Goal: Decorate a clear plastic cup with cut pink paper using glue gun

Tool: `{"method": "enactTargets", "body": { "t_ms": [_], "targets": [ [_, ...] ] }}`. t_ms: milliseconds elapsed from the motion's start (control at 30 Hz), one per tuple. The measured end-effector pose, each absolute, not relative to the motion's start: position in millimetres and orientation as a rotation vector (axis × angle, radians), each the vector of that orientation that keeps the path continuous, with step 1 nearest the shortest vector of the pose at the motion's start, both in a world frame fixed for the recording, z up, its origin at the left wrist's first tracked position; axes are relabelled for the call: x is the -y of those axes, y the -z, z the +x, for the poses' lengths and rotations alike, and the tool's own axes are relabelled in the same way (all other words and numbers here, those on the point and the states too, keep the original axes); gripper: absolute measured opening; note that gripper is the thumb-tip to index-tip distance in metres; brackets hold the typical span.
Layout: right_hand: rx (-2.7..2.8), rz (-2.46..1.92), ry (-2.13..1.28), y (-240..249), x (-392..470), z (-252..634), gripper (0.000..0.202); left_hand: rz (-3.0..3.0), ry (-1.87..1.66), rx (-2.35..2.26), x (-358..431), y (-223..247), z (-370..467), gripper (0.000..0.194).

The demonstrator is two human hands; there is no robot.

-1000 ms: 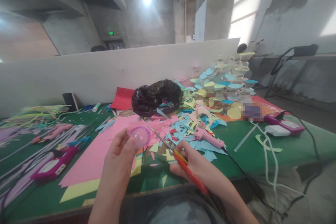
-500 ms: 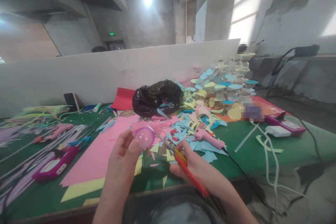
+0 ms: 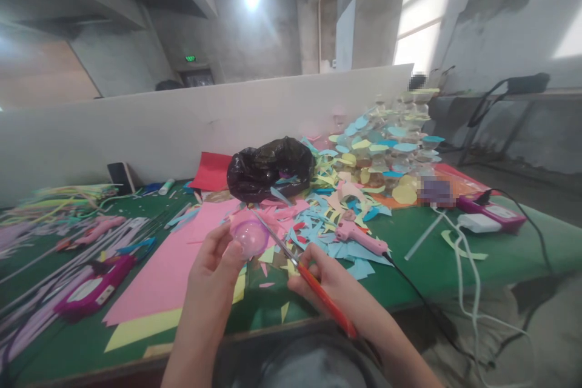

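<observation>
In the head view my left hand (image 3: 220, 254) is closed on a small clear plastic dome with a purple-pink rim (image 3: 250, 238), pinched between thumb and fingers. My right hand (image 3: 318, 276) grips a pair of red-handled scissors (image 3: 324, 296). Their metal blades point up and left, with the tips beside the dome's rim; I cannot tell whether they touch it. Beneath both hands lie a large pink paper sheet (image 3: 159, 273) and scattered paper scraps (image 3: 313, 236).
A black plastic bag (image 3: 250, 173) stands behind the scraps. Right of it are a pink glue gun (image 3: 361, 237) with a black cord and stacked clear cups with coloured paper discs (image 3: 395, 145). Purple power strips (image 3: 97, 285) and thin strips (image 3: 68, 206) lie left. A white partition (image 3: 173, 121) runs behind.
The scissors have turned slightly in my right hand, their handles closer together, and the yellow part of the handle no longer shows. The left hand keeps its hold on the dome.
</observation>
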State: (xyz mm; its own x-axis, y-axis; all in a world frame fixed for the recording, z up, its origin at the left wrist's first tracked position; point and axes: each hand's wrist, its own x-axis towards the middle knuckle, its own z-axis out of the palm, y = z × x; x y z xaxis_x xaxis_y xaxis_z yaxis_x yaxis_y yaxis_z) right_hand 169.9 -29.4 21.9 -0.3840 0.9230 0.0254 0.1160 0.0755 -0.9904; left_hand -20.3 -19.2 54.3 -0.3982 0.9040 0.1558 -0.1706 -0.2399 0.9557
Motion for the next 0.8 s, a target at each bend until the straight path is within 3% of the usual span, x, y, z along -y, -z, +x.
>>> {"method": "enactTargets", "body": {
  "t_ms": [800],
  "targets": [
    [1.819,-1.055,-1.438,-39,34,193,0.035,1.205,-1.651,-1.187,20,-54,-37,0.055]
  ]
}}
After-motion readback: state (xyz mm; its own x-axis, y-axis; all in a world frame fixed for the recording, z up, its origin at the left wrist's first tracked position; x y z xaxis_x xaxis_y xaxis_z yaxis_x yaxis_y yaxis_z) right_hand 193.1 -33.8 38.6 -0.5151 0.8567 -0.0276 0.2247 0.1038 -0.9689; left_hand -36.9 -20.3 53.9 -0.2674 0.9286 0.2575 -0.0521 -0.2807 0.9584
